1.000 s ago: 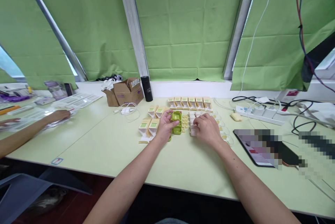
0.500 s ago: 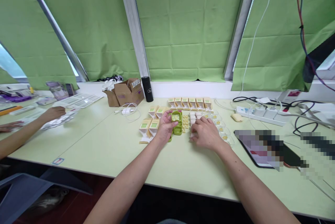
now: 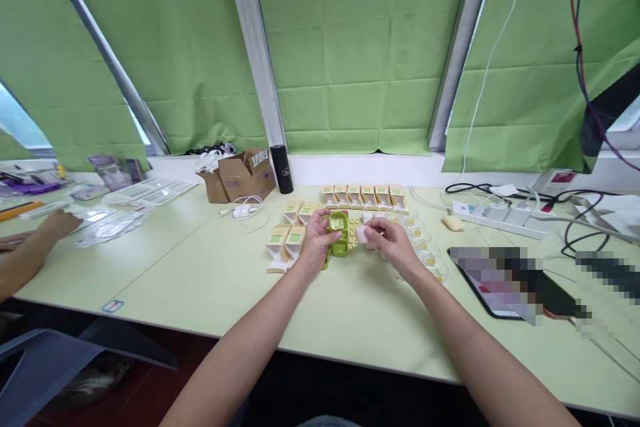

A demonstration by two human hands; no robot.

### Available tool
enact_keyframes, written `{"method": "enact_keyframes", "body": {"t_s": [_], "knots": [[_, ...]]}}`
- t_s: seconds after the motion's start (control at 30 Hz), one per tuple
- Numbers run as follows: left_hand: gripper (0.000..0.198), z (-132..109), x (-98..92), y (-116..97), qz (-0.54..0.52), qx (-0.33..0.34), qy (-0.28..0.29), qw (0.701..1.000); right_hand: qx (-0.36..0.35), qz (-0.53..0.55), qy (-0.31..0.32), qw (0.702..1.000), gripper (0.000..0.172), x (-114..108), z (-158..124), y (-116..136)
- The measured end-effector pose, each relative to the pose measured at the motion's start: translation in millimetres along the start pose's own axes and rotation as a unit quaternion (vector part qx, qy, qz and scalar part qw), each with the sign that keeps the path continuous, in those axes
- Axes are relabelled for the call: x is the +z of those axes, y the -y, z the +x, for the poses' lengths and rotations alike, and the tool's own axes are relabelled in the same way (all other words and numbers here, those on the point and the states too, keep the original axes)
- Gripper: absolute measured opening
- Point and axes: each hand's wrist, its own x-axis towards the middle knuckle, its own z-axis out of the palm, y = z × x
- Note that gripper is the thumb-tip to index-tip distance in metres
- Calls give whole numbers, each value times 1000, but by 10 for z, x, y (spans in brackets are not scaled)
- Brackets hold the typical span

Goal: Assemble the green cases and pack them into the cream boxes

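Observation:
My left hand (image 3: 316, 247) holds a small green square case (image 3: 339, 221), tilted so that its hollow inside faces me. More green cases (image 3: 341, 249) lie on the table just below it. Between finger and thumb, my right hand (image 3: 394, 246) pinches a small white rounded piece (image 3: 361, 234), a little right of the held case. Small yellow pieces (image 3: 353, 224) sit in rows between my hands. Other white pieces are partly hidden behind my right hand. Clear plastic covers with yellow centres (image 3: 429, 259) are lined up to its right.
Cream folded cartons (image 3: 277, 247) stand left of my left hand, and a row of similar cartons (image 3: 363, 198) stands behind. Farther out are a cardboard box (image 3: 249, 179), a black bottle (image 3: 281, 170), a power strip (image 3: 500, 217) and a tablet (image 3: 487, 284). A co-worker's hand (image 3: 60, 222) is at far left.
My right hand has lifted a small white piece from the row and brought it left, closer to the green case. My left hand has barely moved. The co-worker's hand has shifted left.

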Motion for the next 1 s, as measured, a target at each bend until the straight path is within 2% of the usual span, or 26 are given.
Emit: {"method": "enact_keyframes", "body": {"t_s": [0.1, 0.23, 0.47, 0.6, 0.8, 1.0], "knots": [[73, -3, -6, 13, 17, -4, 7, 1000, 81, 214, -4, 974, 46, 38, 19, -21], [70, -9, -2, 29, 34, -1, 21, 999, 114, 333, -12, 936, 46, 74, 19, -42], [66, -14, -4, 39, 51, -3, 39, 998, 126, 359, 8, 925, 43, 94, -17, -12], [68, -19, 3, 33, 56, 0, 36, 998, 117, 373, -2, 920, 43, 104, -33, 2], [66, -19, 12, 36, 61, 3, 34, 998, 93, 357, -44, 928, 51, 140, -16, -42], [65, -14, 12, 39, 70, 4, 23, 997, 86, 305, -55, 947, 48, 130, -15, -62]]}}
